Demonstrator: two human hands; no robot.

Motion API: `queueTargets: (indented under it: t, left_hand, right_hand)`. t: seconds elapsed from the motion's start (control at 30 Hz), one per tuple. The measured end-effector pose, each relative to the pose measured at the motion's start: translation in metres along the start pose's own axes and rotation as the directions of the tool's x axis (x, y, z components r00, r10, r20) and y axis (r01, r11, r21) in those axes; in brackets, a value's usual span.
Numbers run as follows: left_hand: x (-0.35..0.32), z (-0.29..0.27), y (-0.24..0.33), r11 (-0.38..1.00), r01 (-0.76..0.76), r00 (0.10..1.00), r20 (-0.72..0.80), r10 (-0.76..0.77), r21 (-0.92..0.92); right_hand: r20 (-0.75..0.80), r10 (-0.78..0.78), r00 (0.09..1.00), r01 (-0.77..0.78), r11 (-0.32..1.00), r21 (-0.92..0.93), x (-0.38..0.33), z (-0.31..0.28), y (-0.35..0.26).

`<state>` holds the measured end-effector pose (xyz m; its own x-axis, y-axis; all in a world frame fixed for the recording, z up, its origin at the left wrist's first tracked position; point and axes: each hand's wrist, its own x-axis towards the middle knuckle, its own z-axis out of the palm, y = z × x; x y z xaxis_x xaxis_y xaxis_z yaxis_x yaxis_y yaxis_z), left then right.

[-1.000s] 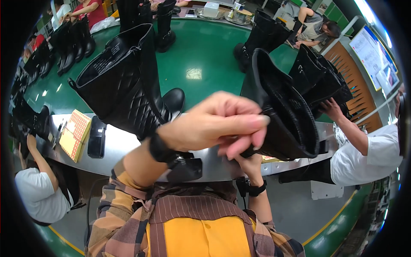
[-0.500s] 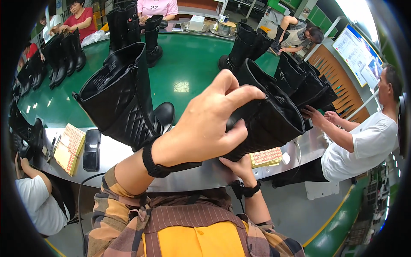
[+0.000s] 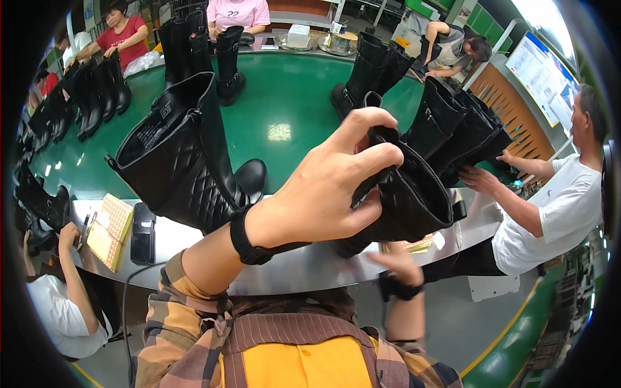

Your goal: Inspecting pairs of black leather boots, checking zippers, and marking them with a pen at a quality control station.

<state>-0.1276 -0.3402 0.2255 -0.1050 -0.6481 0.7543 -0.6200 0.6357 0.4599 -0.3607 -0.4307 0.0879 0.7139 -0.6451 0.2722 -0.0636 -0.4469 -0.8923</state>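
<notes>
Bright indoor light, whitest at the lamp [image 3: 550, 21] at upper right; pale glare on the green tabletop [image 3: 279, 132], sheen along the metal edge [image 3: 284, 275]; right hand [image 3: 400, 264] blurred, left hand [image 3: 317, 191] fairly sharp; lines bowing toward the dark fisheye border

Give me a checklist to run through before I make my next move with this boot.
1. Left hand on the held black boot: ok, fingers curled at its top.
2. Right hand gripping the boot: cannot tell; it is blurred near the lower part.
3. Quilted black boot apart from the held one: ok.
4. Left patterned stack clear of the held boot: ok.
5. Right patterned stack fully in view: not ok, partly hidden.
6. Held boot's inside free of loose items: cannot tell, too dark.
</notes>
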Motion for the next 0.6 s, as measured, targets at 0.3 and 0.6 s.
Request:
queueTargets:
  t: [0.3,0.6]
  left_hand:
    - [-0.005,0.004,-0.001,1.000,-0.009,0.999,-0.038,0.008,-0.028]
    - [-0.020,-0.011,0.001,0.998,0.011,0.997,-0.074,-0.016,-0.068]
  right_hand:
    - [0.230,-0.184,0.956,0.277,0.825,-0.493,0.130,-0.083,-0.168]
    - [0.187,0.094,0.978,-0.127,0.977,0.174,0.143,-0.065,-0.137]
